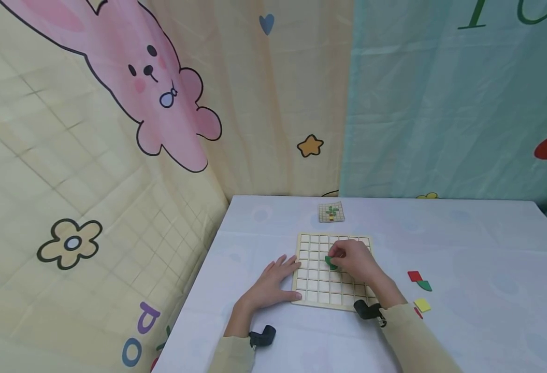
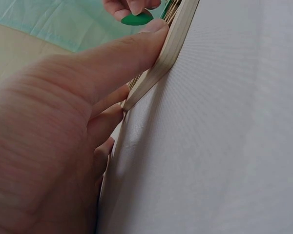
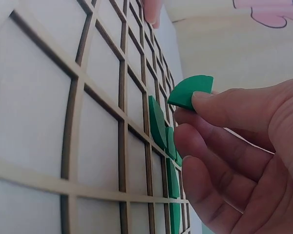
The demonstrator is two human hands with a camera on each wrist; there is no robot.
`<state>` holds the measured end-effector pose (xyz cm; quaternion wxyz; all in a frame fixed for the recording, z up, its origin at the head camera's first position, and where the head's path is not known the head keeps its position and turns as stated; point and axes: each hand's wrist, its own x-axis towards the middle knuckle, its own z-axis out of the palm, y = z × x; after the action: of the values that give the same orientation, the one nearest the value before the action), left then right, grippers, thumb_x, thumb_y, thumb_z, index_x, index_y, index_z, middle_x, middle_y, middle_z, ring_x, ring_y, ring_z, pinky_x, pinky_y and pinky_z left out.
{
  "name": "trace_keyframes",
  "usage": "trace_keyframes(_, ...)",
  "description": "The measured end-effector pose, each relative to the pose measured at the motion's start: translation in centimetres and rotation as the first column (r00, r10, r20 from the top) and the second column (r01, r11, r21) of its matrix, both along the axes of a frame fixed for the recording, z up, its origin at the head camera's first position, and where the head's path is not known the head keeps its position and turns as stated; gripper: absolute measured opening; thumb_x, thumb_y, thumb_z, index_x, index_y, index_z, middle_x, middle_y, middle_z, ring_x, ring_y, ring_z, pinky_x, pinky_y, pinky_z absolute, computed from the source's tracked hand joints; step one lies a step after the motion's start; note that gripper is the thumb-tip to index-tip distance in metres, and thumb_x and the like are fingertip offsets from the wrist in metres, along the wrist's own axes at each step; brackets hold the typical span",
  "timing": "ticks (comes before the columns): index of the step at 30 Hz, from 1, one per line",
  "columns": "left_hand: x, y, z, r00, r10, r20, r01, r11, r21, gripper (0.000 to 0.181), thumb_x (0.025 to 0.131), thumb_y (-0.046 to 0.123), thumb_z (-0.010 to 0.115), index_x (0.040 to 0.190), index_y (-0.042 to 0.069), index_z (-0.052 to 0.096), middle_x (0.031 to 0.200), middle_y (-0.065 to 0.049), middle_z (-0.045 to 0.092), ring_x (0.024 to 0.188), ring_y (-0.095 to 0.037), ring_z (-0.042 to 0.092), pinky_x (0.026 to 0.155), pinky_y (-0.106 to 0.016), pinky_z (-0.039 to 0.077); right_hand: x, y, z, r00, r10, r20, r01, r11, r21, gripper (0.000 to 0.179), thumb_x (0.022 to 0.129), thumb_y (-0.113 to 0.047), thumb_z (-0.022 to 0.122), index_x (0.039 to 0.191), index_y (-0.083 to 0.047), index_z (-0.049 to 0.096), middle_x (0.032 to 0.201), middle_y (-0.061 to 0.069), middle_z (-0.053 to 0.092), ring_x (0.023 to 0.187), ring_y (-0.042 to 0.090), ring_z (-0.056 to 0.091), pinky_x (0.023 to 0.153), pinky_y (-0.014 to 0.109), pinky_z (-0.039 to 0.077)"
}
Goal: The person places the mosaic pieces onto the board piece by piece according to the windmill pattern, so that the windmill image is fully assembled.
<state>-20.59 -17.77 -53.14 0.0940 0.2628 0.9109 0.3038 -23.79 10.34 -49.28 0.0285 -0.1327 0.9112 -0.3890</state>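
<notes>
A wooden grid board (image 1: 317,298) lies on the table in front of me. My right hand (image 1: 357,261) is over its upper middle and pinches a green quarter-circle tile (image 3: 190,92) between thumb and forefinger, its other fingers loosely bent. Close below it in the right wrist view, several green tiles (image 3: 157,122) sit in the grid's cells; in the head view the hand mostly hides them. At the board's left edge rests my left hand (image 1: 271,285), fingers spread, with the thumb (image 2: 136,46) against the wooden rim in the left wrist view.
A small card (image 1: 331,212) with a printed grid and a green plant-like picture lies beyond the board. To the right are a red tile (image 1: 415,276), a green tile (image 1: 425,285), a yellow tile (image 1: 422,304) and another red piece (image 1: 418,312). Printed curtains (image 1: 273,103) hang behind the table.
</notes>
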Motion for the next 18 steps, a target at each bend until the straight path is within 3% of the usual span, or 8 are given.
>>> trace_keyframes(18, -0.19, -0.08, -0.43, 1.000, -0.002, -0.007, 0.002, 1.000, -0.006, 0.085, 0.086, 0.059, 0.072, 0.157, 0.026, 0.039, 0.164, 0.011, 0.024, 0.154, -0.017, 0.007, 0.124, -0.046, 0.006, -0.33, -0.84, -0.89, 1.000, 0.010, -0.011, -0.010, 1.000, 0.022, 0.009, 0.089, -0.010, 0.076, 0.087, -0.018, 0.073, 0.080, -0.008, 0.065, 0.076, 0.010, 0.060, 0.071, 0.036, 0.053)
